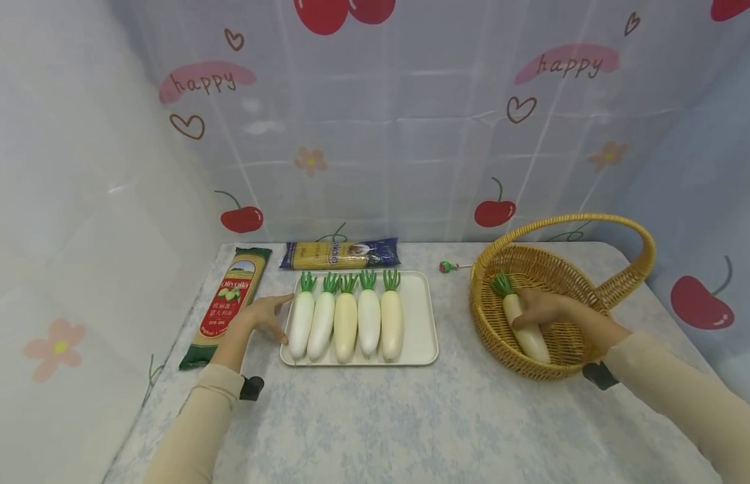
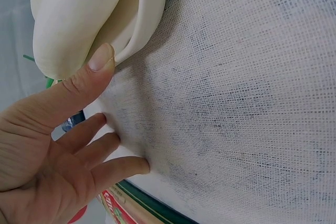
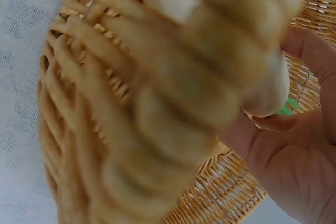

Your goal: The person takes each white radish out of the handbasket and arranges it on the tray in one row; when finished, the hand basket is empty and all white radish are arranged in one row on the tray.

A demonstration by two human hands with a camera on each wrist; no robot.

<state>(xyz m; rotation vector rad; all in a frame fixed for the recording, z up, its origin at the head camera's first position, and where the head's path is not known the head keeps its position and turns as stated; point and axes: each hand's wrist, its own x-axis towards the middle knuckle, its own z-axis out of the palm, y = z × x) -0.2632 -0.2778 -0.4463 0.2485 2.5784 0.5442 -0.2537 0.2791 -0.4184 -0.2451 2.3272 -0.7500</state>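
In the head view, my left hand is at the left end of a white tray. Its fingers are spread, and in the left wrist view the thumb lies right at the tray's rim beside a radish. Several white radishes with green tops lie side by side on the tray, leaving its right end bare. On the right, my right hand reaches into a wicker basket and grips a white radish there. The basket's rim hides part of that radish in the right wrist view.
A green-and-red pasta packet lies left of the tray, and a blue-and-yellow one behind it. Between tray and basket is a small lollipop. The basket's tall handle arches above the right hand. A printed curtain hangs behind the table.
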